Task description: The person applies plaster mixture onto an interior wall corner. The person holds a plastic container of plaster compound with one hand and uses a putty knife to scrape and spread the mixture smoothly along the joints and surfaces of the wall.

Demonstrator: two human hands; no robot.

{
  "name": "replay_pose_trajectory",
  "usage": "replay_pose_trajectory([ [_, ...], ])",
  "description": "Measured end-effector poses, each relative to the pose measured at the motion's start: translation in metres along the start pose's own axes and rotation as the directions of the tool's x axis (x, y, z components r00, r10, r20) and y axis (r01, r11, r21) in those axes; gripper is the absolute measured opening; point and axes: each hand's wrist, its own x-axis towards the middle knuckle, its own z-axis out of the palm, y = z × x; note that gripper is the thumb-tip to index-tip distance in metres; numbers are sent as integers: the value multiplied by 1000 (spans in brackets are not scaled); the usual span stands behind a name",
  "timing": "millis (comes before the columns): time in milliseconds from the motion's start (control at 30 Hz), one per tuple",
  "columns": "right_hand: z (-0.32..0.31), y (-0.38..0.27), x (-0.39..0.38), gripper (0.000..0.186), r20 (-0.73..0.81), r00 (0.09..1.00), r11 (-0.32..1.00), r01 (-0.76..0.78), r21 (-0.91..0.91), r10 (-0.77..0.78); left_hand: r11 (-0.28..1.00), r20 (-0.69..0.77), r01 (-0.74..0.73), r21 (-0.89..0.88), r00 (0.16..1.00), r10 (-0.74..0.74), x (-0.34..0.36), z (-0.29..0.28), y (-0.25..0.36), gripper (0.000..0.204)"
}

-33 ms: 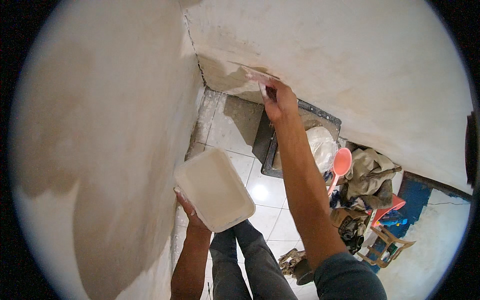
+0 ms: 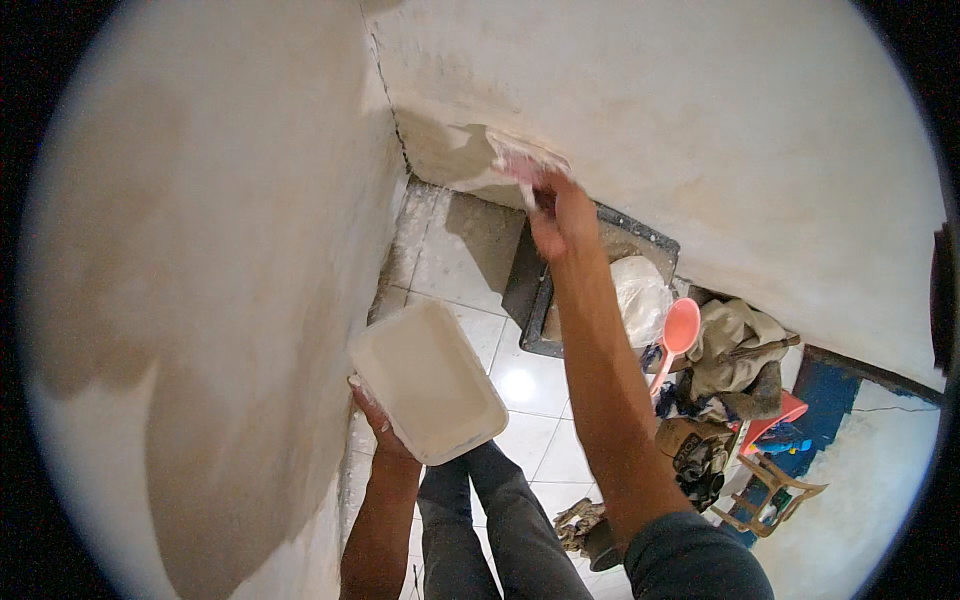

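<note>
My left hand [image 2: 385, 425], smeared with white, grips the left side of a cream rectangular plastic tray [image 2: 432, 382] with pale material in it, beside the left wall. My right hand [image 2: 563, 215], blurred, is closed round a flat, pinkish, white-smeared spreading tool [image 2: 525, 162] held against the back wall [image 2: 650, 110], low down near the cracked corner. Below that hand a black square tub [image 2: 655, 232] stands on the floor, holding a white plastic bag [image 2: 640, 290]; my forearm hides part of it.
The left wall [image 2: 220, 280] runs close along my left side. On the white tiles [image 2: 530, 440] to the right lie a pink dipper [image 2: 680, 325], khaki cloths [image 2: 730, 340], a red plastic item [image 2: 775, 420], dark bags [image 2: 700, 470] and a wooden frame [image 2: 775, 495], beside a blue wall patch [image 2: 830, 400].
My right hand and its tool have shifted slightly downward and now look blurred. The tray in my left hand is in nearly the same place.
</note>
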Motion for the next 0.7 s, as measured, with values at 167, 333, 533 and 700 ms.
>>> replay_pose_trajectory([
  [167, -12, 22, -28, 17, -26, 998, 998, -63, 10, 63, 998, -21, 38, 41, 999, -37, -9, 12, 1, 90],
  [333, -38, -4, 53, 13, -14, 1000, 999, -23, -24, 23, 995, 61, 91, 45, 994, -93, -3, 8, 3, 89],
  [533, 107, -104, -92, 7, 96, 976, 970, 180, 164, -197, 997, 22, 4, 81, 1000, -6, -19, 12, 22, 89],
  [700, 83, -109, -170, 18, 78, 960, 958, 276, -77, -271, 992, 36, -30, 123, 999, 26, -25, 21, 26, 88],
])
